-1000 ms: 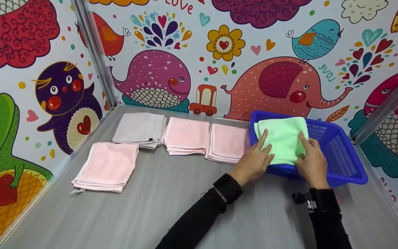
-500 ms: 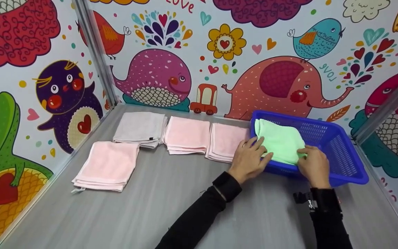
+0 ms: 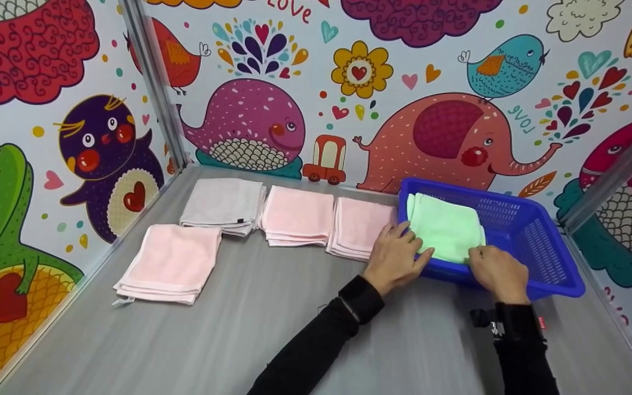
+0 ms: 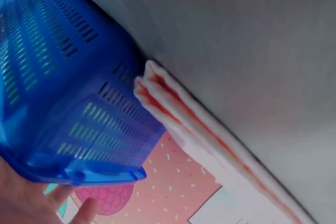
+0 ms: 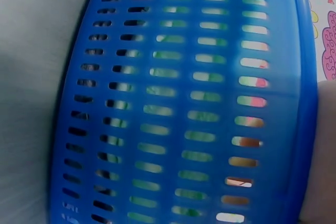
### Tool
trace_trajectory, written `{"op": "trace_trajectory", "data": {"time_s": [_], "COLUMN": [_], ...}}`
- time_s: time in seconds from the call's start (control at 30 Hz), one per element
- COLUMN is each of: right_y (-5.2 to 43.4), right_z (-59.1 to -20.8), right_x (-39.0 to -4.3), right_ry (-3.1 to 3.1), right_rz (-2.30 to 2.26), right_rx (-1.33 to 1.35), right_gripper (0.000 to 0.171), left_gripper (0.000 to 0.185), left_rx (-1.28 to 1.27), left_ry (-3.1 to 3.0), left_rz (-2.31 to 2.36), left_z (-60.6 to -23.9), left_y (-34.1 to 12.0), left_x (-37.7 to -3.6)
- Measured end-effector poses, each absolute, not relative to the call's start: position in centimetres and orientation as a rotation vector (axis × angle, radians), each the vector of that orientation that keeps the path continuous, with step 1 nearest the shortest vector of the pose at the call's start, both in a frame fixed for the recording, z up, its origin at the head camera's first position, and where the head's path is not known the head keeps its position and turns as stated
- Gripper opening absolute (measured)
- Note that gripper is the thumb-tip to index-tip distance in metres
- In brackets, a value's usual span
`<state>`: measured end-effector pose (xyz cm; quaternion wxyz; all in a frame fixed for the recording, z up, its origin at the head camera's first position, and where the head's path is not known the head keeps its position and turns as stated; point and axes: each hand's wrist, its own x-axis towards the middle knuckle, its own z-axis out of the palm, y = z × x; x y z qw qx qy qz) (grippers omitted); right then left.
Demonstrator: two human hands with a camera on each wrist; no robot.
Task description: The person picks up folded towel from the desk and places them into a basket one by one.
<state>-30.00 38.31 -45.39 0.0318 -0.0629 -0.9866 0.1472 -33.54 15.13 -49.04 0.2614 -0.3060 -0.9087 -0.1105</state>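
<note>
A grey wood-grain table (image 3: 250, 329) stands inside walls papered with cartoon animals, among them a whale (image 3: 244, 126) and an elephant (image 3: 447, 137). From the head camera, a folded green towel (image 3: 445, 227) now lies low in the near-left part of a blue slotted basket (image 3: 541, 241); a second ago it was held above the rim, so the placing looks all but complete. The left hand (image 3: 395, 258) curls over the basket's left corner, fingers on the towel's edge; the right hand (image 3: 497, 271) hooks over the near rim, fingertips on the cloth. Both seem to be pressing rather than pinching, though the grip is partly hidden. Three pink towels and a pale grey towel (image 3: 223, 204) lie folded to the left, the nearest pink towel (image 3: 357, 225) just beside the basket.

At the left wrist, the basket wall (image 4: 68, 93) fills the frame, touching that pink towel's (image 4: 178, 114) layered edge, fingers (image 4: 79, 211) beneath.

At the right wrist, green shows through the basket's slots (image 5: 189, 114).
</note>
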Motion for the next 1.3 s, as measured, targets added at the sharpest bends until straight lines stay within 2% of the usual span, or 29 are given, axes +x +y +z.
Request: {"op": "trace_trajectory", "data": {"time_s": [0.2,0.37,0.5,0.6,0.73,0.87,1.3], "right_y": [38.3,37.9,37.4,36.9,35.7,34.6,34.2], "right_z": [-45.4,-45.7,-45.9,-46.1,-46.4,-46.5,-46.7], "right_x": [-29.9,-29.8,-29.5,-29.5,-29.7,-29.7,-30.2], "right_ry": [-3.066,-2.989,-2.824,-2.663,-2.576,-2.627,-2.691], "right_rz": [0.448,0.448,0.444,0.451,0.480,0.488,0.483], "right_rx": [-0.178,-0.181,-0.152,-0.045,0.172,0.303,0.284], "right_gripper": [0.052,0.050,0.041,0.030,0.024,0.025,0.033], "left_gripper": [0.051,0.052,0.044,0.038,0.044,0.052,0.039], "left_rx": [-0.841,-0.909,-0.932,-0.793,-0.623,-0.651,-0.764], "left_ry": [-2.488,-2.542,-2.512,-2.525,-2.804,-3.063,-3.132], "left_rz": [-0.306,-0.378,-0.605,-0.655,-0.416,-0.216,-0.115], "left_z": [-49.2,-49.2,-49.3,-49.5,-50.1,-50.3,-48.7], "left_y": [15.0,14.6,13.2,11.4,9.1,7.9,7.1], "left_x": [-33.5,-33.7,-35.1,-36.5,-37.1,-36.7,-34.8]}}
